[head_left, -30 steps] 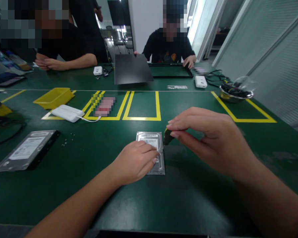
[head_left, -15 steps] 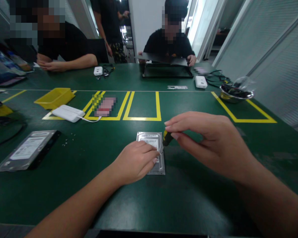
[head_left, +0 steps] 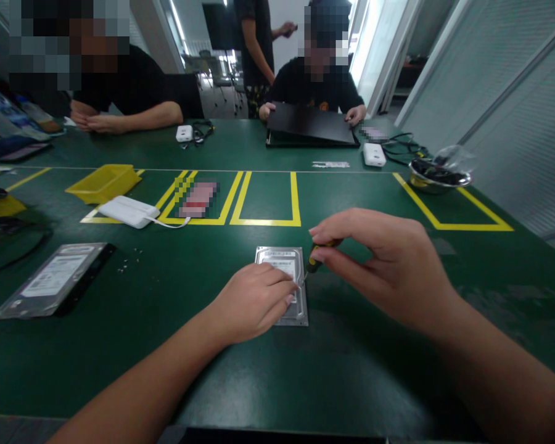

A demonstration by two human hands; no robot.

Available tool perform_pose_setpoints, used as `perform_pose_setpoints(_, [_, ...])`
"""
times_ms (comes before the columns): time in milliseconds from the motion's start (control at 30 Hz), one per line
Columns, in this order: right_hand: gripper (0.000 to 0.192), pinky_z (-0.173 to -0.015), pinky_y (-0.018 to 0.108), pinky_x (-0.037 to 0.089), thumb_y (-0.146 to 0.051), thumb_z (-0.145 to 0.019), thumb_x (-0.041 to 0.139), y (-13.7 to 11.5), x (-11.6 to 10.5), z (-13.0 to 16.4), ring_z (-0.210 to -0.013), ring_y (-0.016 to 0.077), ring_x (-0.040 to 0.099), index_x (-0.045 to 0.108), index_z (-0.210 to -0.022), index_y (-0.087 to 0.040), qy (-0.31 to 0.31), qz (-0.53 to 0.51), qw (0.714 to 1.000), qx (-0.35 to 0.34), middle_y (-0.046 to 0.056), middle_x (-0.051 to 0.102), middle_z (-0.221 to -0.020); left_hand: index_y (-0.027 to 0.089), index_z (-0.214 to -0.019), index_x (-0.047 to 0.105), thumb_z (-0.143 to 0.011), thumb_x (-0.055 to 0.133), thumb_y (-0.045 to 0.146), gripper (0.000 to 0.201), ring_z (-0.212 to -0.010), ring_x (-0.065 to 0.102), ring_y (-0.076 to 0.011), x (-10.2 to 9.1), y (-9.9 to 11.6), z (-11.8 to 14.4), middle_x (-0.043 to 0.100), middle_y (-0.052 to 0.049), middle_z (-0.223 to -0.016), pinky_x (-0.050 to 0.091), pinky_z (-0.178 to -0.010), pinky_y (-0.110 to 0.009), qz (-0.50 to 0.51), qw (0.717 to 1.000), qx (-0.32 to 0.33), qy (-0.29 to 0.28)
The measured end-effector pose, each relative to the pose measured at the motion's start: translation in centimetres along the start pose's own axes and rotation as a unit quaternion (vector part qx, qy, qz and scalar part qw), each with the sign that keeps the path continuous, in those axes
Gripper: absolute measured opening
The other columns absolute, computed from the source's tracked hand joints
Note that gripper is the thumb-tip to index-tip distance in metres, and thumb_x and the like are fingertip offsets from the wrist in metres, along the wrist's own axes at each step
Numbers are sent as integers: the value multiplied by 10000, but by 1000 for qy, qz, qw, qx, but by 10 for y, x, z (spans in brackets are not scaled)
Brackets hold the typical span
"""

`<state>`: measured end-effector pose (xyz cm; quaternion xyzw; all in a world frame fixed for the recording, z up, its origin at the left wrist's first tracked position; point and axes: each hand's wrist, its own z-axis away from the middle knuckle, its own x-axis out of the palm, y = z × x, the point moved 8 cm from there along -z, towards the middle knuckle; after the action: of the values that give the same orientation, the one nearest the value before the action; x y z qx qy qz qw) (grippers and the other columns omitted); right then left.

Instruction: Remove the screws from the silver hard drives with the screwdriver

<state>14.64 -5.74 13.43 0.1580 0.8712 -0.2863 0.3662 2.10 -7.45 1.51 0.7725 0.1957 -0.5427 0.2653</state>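
A silver hard drive (head_left: pixel 284 262) lies flat on the green table (head_left: pixel 305 370) in front of me. My left hand (head_left: pixel 252 302) rests on its near half, fingers spread over the label, and hides most of it. My right hand (head_left: pixel 379 265) pinches a small screwdriver (head_left: pixel 312 262) with a yellow and black handle. The screwdriver stands tilted with its tip at the drive's right edge.
A second hard drive (head_left: pixel 55 279) lies at the left, with tiny screws (head_left: pixel 128 260) beside it. Behind are a yellow tray (head_left: pixel 102 182), a white box (head_left: pixel 126 211) with a cable and yellow tape frames (head_left: pixel 264 221). A metal bowl (head_left: pixel 439 176) stands right. Other people sit opposite.
My fingers have shifted on the screwdriver handle and the hand sits slightly lower. The person opposite has lowered a black panel flat onto the table. My left hand has not moved.
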Motion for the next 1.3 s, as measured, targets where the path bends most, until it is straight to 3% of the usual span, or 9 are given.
perform_pose_setpoints(300, [105, -790, 321, 529, -153, -868, 620, 0, -1, 0, -918, 172, 653, 675, -926, -222, 16, 2, 1000, 7, 33, 699, -990, 178, -1166, 651, -998, 432, 283, 296, -1016, 643, -241, -1, 0, -1, 701, -76, -1113, 484, -881, -418, 0, 1000, -1, -1])
perform_pose_setpoints(467, [190, -790, 323, 526, -170, -855, 637, 1, -1, 1, -885, 171, 651, 655, -1044, -185, 28, 9, 1000, 9, 45, 707, -981, 180, -1167, 654, -996, 429, 277, 298, -1015, 647, -238, 0, 1, 0, 702, -80, -1107, 488, -876, -418, -2, 1000, 0, -4])
perform_pose_setpoints(633, [146, -827, 327, 515, -153, -853, 635, 1, 0, 0, -941, 182, 640, 677, -993, -164, 39, -5, 999, 5, 67, 696, -997, 184, -1176, 650, -999, 428, 285, 301, -1018, 645, -240, 0, 0, 0, 701, -74, -1107, 483, -884, -424, 2, 1000, -5, -7])
perform_pose_setpoints(933, [150, -758, 316, 510, -221, -868, 657, 4, 4, 2, -875, 176, 626, 656, -1013, -185, 39, -3, 999, 16, 47, 683, -948, 183, -1172, 652, -998, 430, 289, 301, -1032, 639, -246, 1, 0, -1, 698, -74, -1118, 483, -890, -431, 0, 1000, -7, -10])
perform_pose_setpoints(1300, [192, -824, 297, 533, -141, -872, 607, 2, 4, 2, -942, 159, 673, 651, -1054, -181, 22, 0, 1000, 0, 49, 735, -1074, 179, -1176, 646, -1000, 424, 285, 302, -1010, 644, -242, 0, 0, 0, 699, -78, -1117, 485, -869, -421, -3, 1000, 3, -2])
